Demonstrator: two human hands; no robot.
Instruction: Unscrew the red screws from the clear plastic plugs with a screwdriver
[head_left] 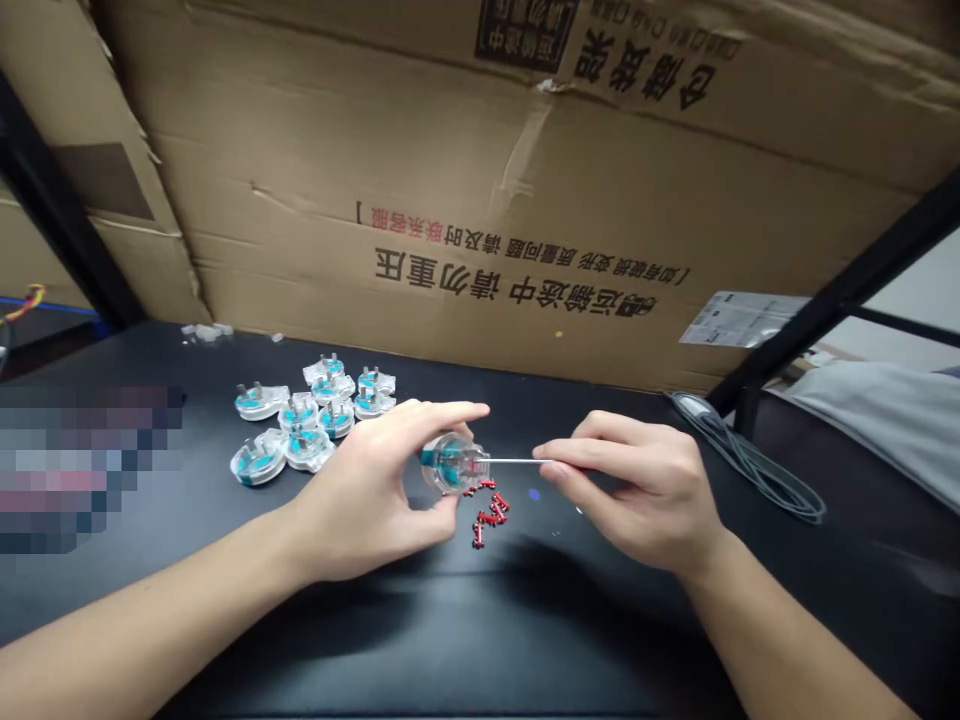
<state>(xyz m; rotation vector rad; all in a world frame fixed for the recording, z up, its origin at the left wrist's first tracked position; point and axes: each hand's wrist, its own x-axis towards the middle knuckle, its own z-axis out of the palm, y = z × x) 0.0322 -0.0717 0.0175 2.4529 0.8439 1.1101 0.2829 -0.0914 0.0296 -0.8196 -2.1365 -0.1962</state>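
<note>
My left hand (375,490) holds a clear plug (450,463) with teal parts inside, gripped between thumb and fingers, its narrow end facing right. Between the thumb and fingertips of my right hand (637,480) is a thin metal rod (517,461), held level. The rod's left tip meets the narrow end of the plug, where a small red part shows; its handle is hidden in my hand. Below the plug, several small red pieces (491,517) lie on the black table (465,640).
Several clear and teal plugs (298,410) with metal prongs stand behind my left hand. Clear bits (206,332) lie at the back left. A grey cable coil (742,455) is at the right. Cardboard (465,180) walls off the back, beside a black frame post (832,300).
</note>
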